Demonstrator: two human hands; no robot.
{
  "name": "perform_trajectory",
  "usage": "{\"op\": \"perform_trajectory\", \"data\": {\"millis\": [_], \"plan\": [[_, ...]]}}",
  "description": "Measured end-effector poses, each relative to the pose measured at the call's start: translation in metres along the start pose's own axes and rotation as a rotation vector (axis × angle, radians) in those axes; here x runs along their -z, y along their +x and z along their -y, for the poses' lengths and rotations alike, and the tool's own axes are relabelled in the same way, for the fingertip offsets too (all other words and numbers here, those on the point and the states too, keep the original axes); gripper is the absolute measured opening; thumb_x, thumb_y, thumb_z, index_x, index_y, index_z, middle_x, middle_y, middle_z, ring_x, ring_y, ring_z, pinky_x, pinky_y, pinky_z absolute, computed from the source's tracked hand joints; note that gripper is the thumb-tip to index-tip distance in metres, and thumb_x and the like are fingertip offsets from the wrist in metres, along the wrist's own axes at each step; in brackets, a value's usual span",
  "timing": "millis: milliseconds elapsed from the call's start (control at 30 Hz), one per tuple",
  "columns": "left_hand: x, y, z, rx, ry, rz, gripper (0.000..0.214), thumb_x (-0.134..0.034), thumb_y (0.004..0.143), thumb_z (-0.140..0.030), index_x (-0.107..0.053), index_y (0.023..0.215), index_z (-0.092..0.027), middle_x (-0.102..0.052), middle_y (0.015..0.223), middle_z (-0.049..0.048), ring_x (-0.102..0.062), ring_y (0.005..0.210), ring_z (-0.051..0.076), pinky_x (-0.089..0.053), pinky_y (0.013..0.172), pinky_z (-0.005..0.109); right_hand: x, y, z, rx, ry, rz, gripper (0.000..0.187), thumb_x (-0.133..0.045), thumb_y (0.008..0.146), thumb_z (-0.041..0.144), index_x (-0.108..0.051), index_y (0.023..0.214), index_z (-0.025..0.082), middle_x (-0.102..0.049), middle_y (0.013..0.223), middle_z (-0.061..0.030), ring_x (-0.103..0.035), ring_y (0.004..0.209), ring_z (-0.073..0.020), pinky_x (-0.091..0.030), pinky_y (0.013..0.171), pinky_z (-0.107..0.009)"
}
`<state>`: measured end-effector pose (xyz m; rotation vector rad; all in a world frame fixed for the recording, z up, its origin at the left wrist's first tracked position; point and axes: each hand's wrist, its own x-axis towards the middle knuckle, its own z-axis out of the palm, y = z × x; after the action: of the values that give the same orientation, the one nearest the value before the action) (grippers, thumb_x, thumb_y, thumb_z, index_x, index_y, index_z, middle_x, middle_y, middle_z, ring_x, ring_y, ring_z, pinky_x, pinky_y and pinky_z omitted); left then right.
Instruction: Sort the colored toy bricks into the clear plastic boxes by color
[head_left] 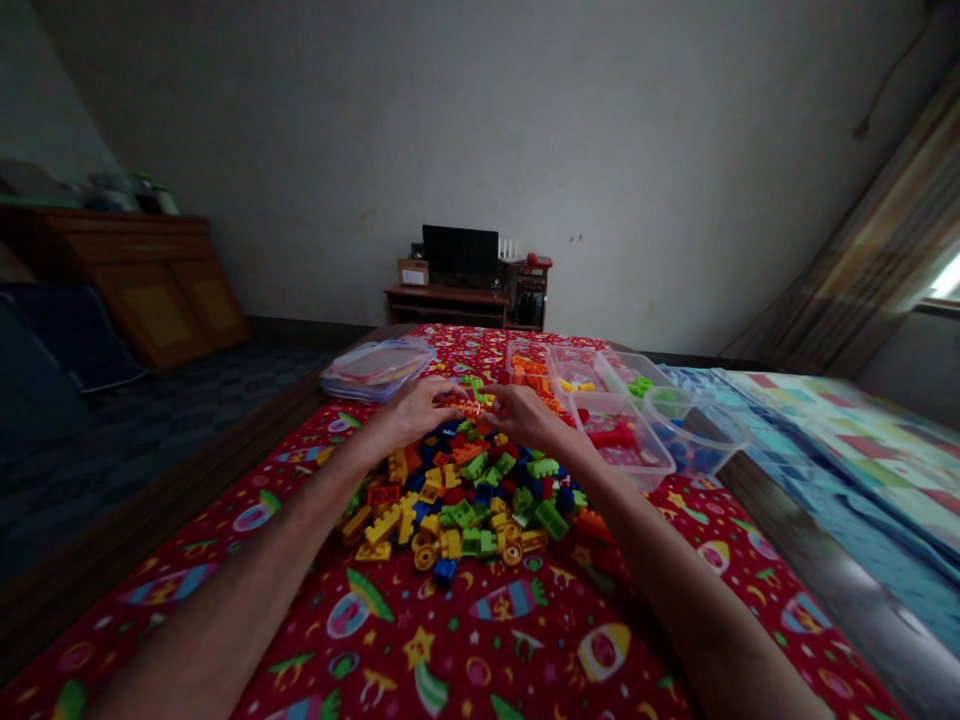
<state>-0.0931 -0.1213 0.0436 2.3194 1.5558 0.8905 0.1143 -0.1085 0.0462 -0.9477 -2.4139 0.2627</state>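
A pile of small plastic building blocks [469, 500] in yellow, green, orange, red and blue lies on a red patterned cloth [465, 640]. Both my hands reach over the far side of the pile. My left hand [411, 410] and my right hand [525, 412] meet fingertip to fingertip, and both pinch a small orange block piece [472, 407] between them. A green block [474, 383] sits just behind that piece.
Clear plastic tubs stand at the back right, holding orange [531, 372], yellow [579, 372], green [641, 380], red [619, 440] and blue [694, 440] blocks. A stack of tub lids [377, 368] lies at the back left. Another patterned bed [847, 440] adjoins on the right; a cabinet [150, 290] stands left.
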Motion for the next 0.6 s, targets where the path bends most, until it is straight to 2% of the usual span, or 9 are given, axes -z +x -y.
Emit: {"op": "perform_trajectory", "data": {"millis": [100, 200, 367, 467, 600], "plan": [[-0.004, 0.000, -0.003, -0.020, -0.032, -0.012, 0.029, -0.061, 0.073, -0.034, -0.070, 0.095, -0.019, -0.072, 0.097, 0.0046, -0.065, 0.091, 0.023, -0.050, 0.086, 0.034, 0.002, -0.001, 0.000, 0.036, -0.022, 0.057, 0.031, -0.062, 0.085, 0.026, -0.066, 0.114, 0.013, -0.068, 0.083, -0.0065, -0.058, 0.071, -0.0128, -0.039, 0.065, -0.023], [-0.005, -0.001, -0.009, -0.044, -0.041, -0.042, 0.029, -0.061, 0.073, -0.035, -0.070, 0.095, -0.018, -0.071, 0.098, 0.0053, -0.065, 0.092, 0.023, -0.050, 0.088, 0.035, 0.004, -0.002, -0.002, 0.053, -0.009, 0.061, 0.027, -0.063, 0.084, 0.028, -0.067, 0.107, 0.013, -0.067, 0.081, -0.0060, -0.056, 0.070, -0.0126, -0.038, 0.064, -0.023], [-0.002, -0.005, -0.017, -0.069, -0.065, -0.119, 0.043, -0.054, 0.080, -0.042, -0.063, 0.115, -0.017, -0.069, 0.110, 0.0084, -0.065, 0.098, 0.024, -0.051, 0.089, 0.037, 0.008, -0.002, -0.004, 0.045, 0.037, -0.001, 0.024, -0.058, 0.085, 0.030, -0.067, 0.100, 0.013, -0.064, 0.074, -0.0031, -0.053, 0.065, -0.0113, -0.035, 0.060, -0.022], [0.004, -0.006, -0.017, -0.059, -0.061, -0.172, 0.046, -0.050, 0.083, -0.043, -0.059, 0.120, -0.018, -0.066, 0.118, 0.0090, -0.064, 0.102, 0.024, -0.052, 0.088, 0.037, 0.016, -0.001, -0.009, -0.050, 0.030, -0.078, 0.021, -0.058, 0.083, 0.029, -0.067, 0.093, 0.013, -0.062, 0.069, -0.0014, -0.051, 0.061, -0.0101, -0.033, 0.057, -0.022], [0.017, -0.005, -0.008, -0.061, 0.028, -0.223, 0.040, -0.048, 0.082, -0.041, -0.064, 0.110, -0.018, -0.067, 0.115, 0.0094, -0.062, 0.106, 0.025, -0.050, 0.092, 0.038, 0.033, 0.003, -0.028, -0.244, -0.009, -0.205, 0.020, -0.058, 0.081, 0.030, -0.067, 0.085, 0.013, -0.062, 0.067, -0.0015, -0.050, 0.060, -0.0105, -0.032, 0.056, -0.022]]}}
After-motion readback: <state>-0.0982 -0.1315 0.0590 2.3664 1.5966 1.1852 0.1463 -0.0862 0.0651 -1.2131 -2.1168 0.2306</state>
